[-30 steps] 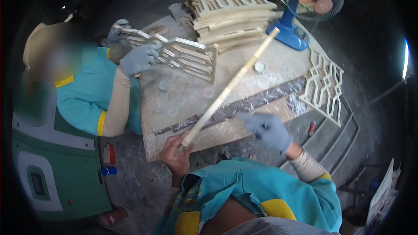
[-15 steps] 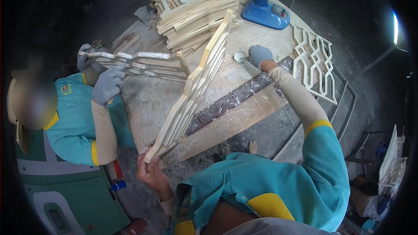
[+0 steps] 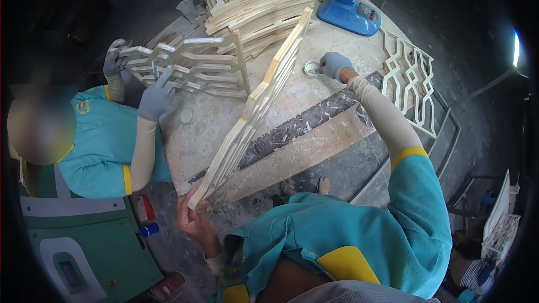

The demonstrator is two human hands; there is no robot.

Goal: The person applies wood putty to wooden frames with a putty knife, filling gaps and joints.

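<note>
My left hand [image 3: 195, 221], bare, is closed around the lower end of a wooden lattice panel [image 3: 245, 115]. The panel stands on its edge, slanting away from me across the table, with its bars seen nearly edge-on. My right hand [image 3: 336, 65], in a grey glove, is closed at a small round tub [image 3: 310, 69] with whitish stuff in it. Whatever its fingers grip is hidden. Beneath the panel, a dark strip [image 3: 306, 126] smeared with white lies along the worktable [image 3: 216, 129].
Across the left side, a co-worker's gloved hands [image 3: 155, 98] hold another lattice panel [image 3: 196, 70]. Stacked panels [image 3: 261, 5] and a blue fan [image 3: 348, 14] stand at the back. One more lattice [image 3: 407, 81] rests at the right edge. A clear cup [image 3: 188, 115] sits on the table.
The co-worker's panel has tipped so its face shows more, and one of their hands has shifted onto its bars. My hands keep nearly the same positions; the view has shifted slightly.
</note>
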